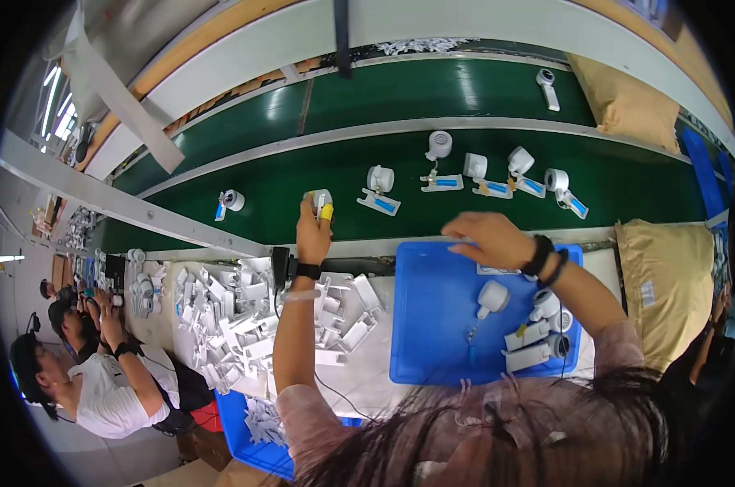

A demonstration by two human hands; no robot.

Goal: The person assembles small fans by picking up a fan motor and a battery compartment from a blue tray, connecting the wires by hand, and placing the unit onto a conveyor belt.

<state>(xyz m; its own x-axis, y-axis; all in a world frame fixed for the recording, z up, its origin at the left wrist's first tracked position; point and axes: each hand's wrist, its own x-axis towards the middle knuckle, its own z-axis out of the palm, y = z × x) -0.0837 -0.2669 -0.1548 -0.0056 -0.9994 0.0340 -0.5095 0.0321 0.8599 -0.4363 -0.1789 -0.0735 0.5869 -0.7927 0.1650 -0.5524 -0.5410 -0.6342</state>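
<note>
My left hand [313,231] reaches out over the near edge of the green conveyor belt [278,203], yellow covers on its fingertips. Its fingers close round a white fan head [322,197], partly hidden by them. Above the far side of a blue tray [408,316], my right hand [493,238] is open, fingers stretched to the left, with nothing visible in it. Inside the tray lie a white fan head with dangling wires [492,299] and white handheld fans [530,354]. Nearest on the belt beyond are opened fan units with blue batteries [379,188].
Left of the tray, white plastic handle shells [254,325] are heaped on the table. A tan sack [668,296] stands at the right. A metal bar [140,209] slants across the left side. Co-workers [124,390] sit further left.
</note>
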